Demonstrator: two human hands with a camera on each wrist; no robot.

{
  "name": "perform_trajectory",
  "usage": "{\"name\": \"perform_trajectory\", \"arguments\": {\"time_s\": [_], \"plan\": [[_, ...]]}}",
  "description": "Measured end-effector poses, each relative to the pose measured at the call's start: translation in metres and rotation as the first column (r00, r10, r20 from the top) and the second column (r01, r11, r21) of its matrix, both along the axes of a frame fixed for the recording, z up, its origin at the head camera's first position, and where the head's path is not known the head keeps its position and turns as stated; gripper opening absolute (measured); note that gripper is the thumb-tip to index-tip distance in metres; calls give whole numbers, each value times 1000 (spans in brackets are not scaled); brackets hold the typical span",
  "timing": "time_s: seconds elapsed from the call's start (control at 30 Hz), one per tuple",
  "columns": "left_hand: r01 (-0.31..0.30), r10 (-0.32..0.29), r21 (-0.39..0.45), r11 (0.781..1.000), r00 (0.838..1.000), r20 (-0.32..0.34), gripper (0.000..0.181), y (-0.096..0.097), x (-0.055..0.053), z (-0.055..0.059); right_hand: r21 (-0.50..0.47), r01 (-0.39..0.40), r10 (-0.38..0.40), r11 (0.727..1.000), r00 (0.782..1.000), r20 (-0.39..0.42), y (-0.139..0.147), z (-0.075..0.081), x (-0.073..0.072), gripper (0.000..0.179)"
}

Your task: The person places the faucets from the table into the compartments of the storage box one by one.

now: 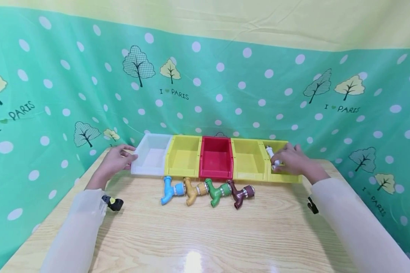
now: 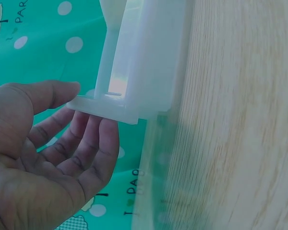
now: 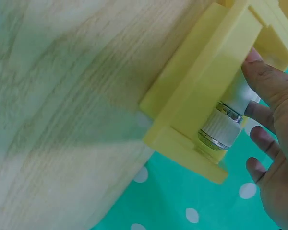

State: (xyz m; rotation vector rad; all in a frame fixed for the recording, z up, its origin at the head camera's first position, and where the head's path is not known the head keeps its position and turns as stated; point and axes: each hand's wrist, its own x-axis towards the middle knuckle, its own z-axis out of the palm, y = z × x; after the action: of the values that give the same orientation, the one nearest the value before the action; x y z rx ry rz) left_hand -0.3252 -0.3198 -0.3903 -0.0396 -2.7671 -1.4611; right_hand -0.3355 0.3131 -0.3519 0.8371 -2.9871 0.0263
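Note:
In the rightmost yellow bin lies a white tap, its ribbed knob ringed with shiny metal. My right hand reaches into that bin and grips the tap's body between thumb and fingers, which partly hide it. At the row's other end, my left hand holds the side rim of the white bin. The left wrist view shows the thumb at the top of this rim and curled fingers against its outer side.
Between the end bins stand a yellow bin, a red bin and another yellow bin. Before them lie a blue tap, an orange-brown tap, a green tap and a maroon tap. A dotted curtain hangs behind.

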Motion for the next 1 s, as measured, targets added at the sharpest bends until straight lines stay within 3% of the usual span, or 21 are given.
{"name": "perform_trajectory", "arguments": {"time_s": [0.27, 0.57, 0.8, 1.0], "plan": [[-12, 12, 0, 1000, 1000, 4, 51, -1, 0, -1, 13, -1, 1, 1000, 1000, 19, 1, -10, -6, 8], [-5, 5, -2, 1000, 1000, -3, 49, 0, 0, -1, 52, -15, 11, 999, 996, 87, -3, -8, -7, 5], [5, -5, -6, 1000, 1000, -10, 51, -1, -1, -2, 25, -89, 86, 996, 991, 103, -2, -10, -9, 7], [15, -15, 2, 1000, 1000, -6, 52, -2, -1, -3, 11, -104, 103, 994, 989, 108, -2, -14, -10, 5]]}}
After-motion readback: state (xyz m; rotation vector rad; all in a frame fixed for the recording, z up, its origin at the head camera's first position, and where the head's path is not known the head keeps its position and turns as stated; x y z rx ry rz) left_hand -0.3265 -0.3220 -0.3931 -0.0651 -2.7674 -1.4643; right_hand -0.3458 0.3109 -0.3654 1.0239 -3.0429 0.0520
